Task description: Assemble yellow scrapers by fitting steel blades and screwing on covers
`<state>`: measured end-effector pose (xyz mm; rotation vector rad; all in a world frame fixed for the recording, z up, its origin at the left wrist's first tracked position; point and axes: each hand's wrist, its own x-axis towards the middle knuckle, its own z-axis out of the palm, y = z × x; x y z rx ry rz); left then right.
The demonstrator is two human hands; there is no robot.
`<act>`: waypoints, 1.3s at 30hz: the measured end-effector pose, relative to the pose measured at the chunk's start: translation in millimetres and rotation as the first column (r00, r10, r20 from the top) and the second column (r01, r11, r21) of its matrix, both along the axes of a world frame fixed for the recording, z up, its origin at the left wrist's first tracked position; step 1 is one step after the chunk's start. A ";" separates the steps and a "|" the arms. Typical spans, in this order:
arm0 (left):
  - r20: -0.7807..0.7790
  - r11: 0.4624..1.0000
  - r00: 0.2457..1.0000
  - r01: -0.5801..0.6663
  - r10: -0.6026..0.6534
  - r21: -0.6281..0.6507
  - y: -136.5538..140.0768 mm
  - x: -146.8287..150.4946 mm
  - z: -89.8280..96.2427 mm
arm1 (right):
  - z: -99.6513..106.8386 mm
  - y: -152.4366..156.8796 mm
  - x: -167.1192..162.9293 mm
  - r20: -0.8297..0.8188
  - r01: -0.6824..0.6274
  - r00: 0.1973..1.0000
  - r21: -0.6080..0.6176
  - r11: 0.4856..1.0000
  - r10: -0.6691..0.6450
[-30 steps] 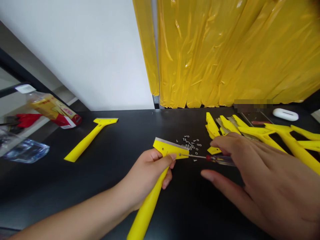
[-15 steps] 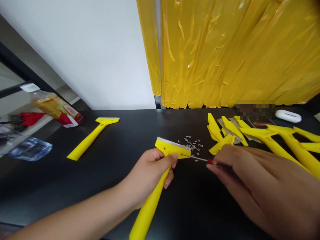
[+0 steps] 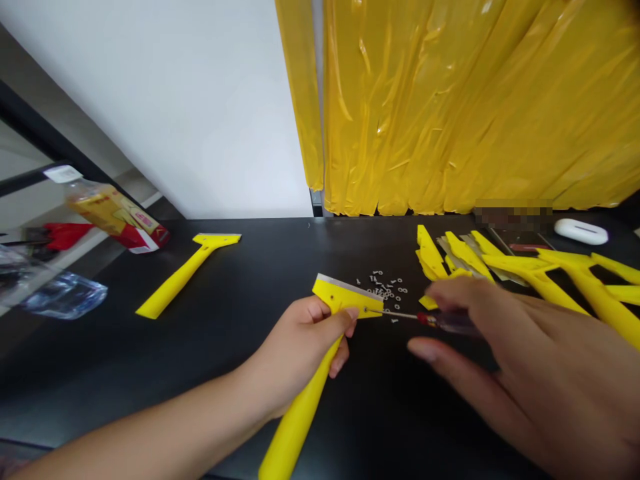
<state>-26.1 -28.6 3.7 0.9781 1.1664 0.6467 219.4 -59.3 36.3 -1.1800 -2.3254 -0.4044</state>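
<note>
Your left hand (image 3: 313, 333) has its fingers clasped around the neck of the yellow scraper (image 3: 299, 417), thumb pressed on the head. Your right hand (image 3: 545, 360) is by the screwdriver (image 3: 428, 320); its thumb stands clear of the handle and the forefinger lies along the far side. Whether the other fingers grip the handle, you cannot tell, since the hand hides them.

Watch the tip: it meets the screw (image 3: 367, 309) from the right, along the head's face rather than square onto it, so with a loose grip it could slip out. Your left thumb lies just beside that screw and would likely catch a skid. Should the scraper twist, the bare blade (image 3: 350, 288) could nick your fingers, or the head could scatter the loose screws and nuts (image 3: 385, 292) beside it.

The scraper is in front of you, over the middle of the tabletop (image 3: 280, 267). Its long axis runs from the lower frame edge up and rightward; the handle points toward you, the blade edge away, sloping down to the right.
</note>
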 end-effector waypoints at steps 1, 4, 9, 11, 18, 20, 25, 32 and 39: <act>-0.001 1.000 1.000 -0.003 0.003 0.006 0.1 -0.1 -0.1 | -0.6 0.4 0.0 -0.007 0.007 1.000 0.004 1.000 -0.007; -0.003 1.000 1.000 0.000 0.000 0.006 0.5 -0.5 -0.2 | -2.2 2.3 -0.3 -0.010 0.012 1.000 -0.017 1.000 -0.012; 0.002 1.000 1.000 -0.004 0.004 0.008 0.6 -0.6 -1.2 | -2.0 3.0 -0.3 0.010 0.018 1.000 -0.014 1.000 -0.018; 0.006 1.000 1.000 -0.006 0.006 0.010 0.3 -0.5 -2.1 | -1.3 1.9 0.5 0.017 0.020 1.000 -0.028 0.999 -0.020; 0.000 1.000 1.000 -0.003 0.003 0.016 0.9 0.4 -2.3 | -0.7 1.7 3.5 0.043 0.022 0.999 -0.034 0.999 -0.021; 0.001 1.000 1.000 -0.014 0.014 0.015 1.3 0.8 -1.7 | -0.5 2.3 2.7 0.025 0.006 1.000 -0.036 0.999 -0.005; -0.008 1.000 1.000 -0.014 0.014 0.001 0.7 1.2 -2.6 | 1.5 3.3 -1.4 0.002 -0.032 0.999 -0.070 0.997 0.033; -0.003 0.993 0.999 -0.039 0.040 0.115 1.6 -0.9 0.8 | 3.2 11.9 1.3 0.045 -0.041 0.998 -0.083 0.996 0.045; 0.017 0.976 1.000 -0.019 0.016 0.219 1.7 -4.7 9.7 | 2.6 11.6 4.1 -0.190 0.010 0.981 -0.128 0.992 -0.034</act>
